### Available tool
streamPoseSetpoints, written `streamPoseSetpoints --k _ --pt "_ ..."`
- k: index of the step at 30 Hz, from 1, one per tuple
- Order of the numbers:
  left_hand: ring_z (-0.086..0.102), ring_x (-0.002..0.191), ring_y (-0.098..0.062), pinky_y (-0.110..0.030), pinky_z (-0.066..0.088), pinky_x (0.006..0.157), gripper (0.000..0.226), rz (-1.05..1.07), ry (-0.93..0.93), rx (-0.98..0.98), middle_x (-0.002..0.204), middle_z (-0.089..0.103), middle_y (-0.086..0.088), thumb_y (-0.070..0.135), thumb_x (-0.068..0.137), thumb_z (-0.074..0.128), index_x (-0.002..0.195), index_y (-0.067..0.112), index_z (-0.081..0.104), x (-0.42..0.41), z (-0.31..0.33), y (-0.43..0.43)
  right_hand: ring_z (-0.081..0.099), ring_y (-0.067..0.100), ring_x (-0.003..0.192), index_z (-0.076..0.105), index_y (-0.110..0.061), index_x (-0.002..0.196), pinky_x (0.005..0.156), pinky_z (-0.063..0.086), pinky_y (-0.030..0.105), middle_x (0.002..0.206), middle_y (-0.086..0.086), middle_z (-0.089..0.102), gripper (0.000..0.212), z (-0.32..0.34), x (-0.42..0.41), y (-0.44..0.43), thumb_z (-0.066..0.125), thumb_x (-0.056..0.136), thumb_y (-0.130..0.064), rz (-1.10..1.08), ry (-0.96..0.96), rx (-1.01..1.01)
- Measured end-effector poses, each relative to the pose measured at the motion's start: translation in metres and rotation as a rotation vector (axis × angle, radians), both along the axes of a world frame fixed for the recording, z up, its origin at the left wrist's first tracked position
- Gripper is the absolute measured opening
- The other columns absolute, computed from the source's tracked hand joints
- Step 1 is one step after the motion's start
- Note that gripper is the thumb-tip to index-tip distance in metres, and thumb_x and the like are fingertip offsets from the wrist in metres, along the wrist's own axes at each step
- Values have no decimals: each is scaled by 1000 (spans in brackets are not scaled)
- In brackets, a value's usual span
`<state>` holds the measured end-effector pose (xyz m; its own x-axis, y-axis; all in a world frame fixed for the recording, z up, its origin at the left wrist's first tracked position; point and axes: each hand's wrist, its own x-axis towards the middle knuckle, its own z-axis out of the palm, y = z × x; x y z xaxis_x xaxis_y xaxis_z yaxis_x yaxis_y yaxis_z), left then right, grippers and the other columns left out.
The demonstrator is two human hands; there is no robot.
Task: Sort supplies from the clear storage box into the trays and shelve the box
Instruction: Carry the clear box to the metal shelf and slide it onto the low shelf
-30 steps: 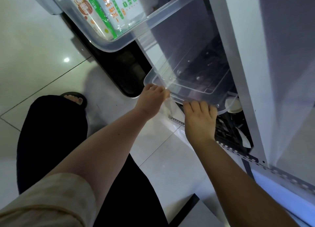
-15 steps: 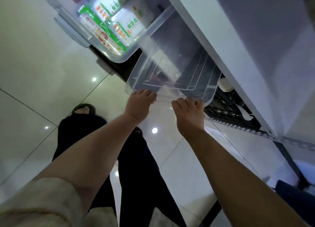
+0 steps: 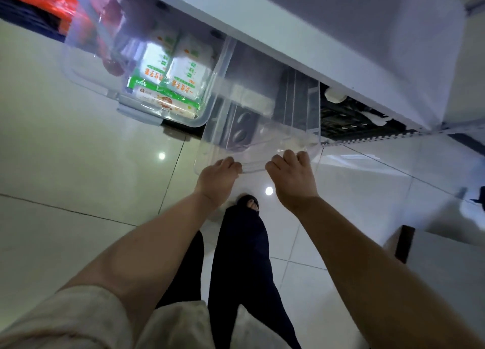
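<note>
Writing shows on two white-and-green packets point(image 3: 187, 70) at 11 o'clock: orange Chinese print, too blurred to read. One flat carton point(image 3: 162, 102) lies below them in a lidded bin point(image 3: 86, 78). At 12 o'clock your left hand point(image 3: 217, 176) and right hand point(image 3: 291, 176) curl over the near rim of one clear storage box point(image 3: 262, 128), partway under the white shelf point(image 3: 315, 33).

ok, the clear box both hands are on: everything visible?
Clear storage box: see-through plastic, rounded corners, lipped rim, apparently empty. Its far part is under the white shelf; the near end sticks out above the tiled floor. Left hand and right hand grip the near rim, fingers curled over it. A packet-filled clear box stands beside its left side.
</note>
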<state>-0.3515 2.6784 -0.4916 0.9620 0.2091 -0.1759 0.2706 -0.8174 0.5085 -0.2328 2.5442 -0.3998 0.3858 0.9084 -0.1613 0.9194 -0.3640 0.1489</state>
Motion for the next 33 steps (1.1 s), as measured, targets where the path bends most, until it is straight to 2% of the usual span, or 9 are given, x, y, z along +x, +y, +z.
streamPoseSetpoints --k 4,11,13,17,19,24,26,30,33 --pt "57 105 -24 -40 53 70 27 -51 136 -65 115 56 -4 12 92 50 118 15 57 -15 32 2 46 29 73 56 -7 76 69 29 37 71 8 51 28 20 -22 -4 36 61 4 -44 -17 -13" --pt "54 108 -25 -37 48 72 45 8 51 -160 127 51 -5 22 89 57 133 24 46 -9 62 -27 37 25 76 58 -8 80 69 32 36 71 7 52 25 29 -37 -22 35 77 0 -12 -43 89" --pt "52 114 -27 -39 48 79 52 66 67 -185 136 46 -5 25 89 58 139 29 41 -5 62 -36 36 25 76 59 -7 79 69 32 36 71 7 53 27 31 -39 -29 33 78 0 -11 -51 125" --pt "37 133 -21 -36 43 97 58 -34 217 -53 153 29 -1 29 99 40 150 35 12 0 62 -53 37 25 79 59 -7 82 74 32 38 74 7 55 29 31 -40 -40 30 80 -1 5 -85 185" --pt "35 134 -19 -37 43 98 55 23 231 -78 153 29 -1 25 101 37 150 32 12 0 66 -58 39 26 79 58 -5 87 76 33 40 75 7 56 28 30 -39 -42 31 82 -1 14 -98 232" --pt "53 115 -31 -43 45 87 37 260 -30 -242 127 56 -13 18 95 53 132 11 53 -7 77 -72 40 27 78 57 -3 92 72 32 40 77 8 57 26 20 -43 -50 33 82 -1 41 -115 290" --pt "57 108 -28 -40 46 80 32 228 -62 -190 119 62 -9 24 93 56 121 11 61 -10 77 -72 41 26 77 59 -6 91 72 32 39 77 7 58 24 19 -44 -55 38 80 -1 30 -116 292" --pt "65 86 -26 -33 52 44 21 58 -219 -54 96 69 0 9 72 77 92 14 73 -17 79 -73 44 26 73 53 -9 93 70 33 38 73 6 55 21 18 -47 -60 38 81 -1 27 -105 290" --pt "62 88 -22 -26 49 43 32 99 -274 -71 94 70 5 3 68 78 96 19 74 -17 85 -74 51 27 70 62 -9 86 70 34 37 74 6 56 24 23 -43 -64 40 80 -2 34 -108 273"
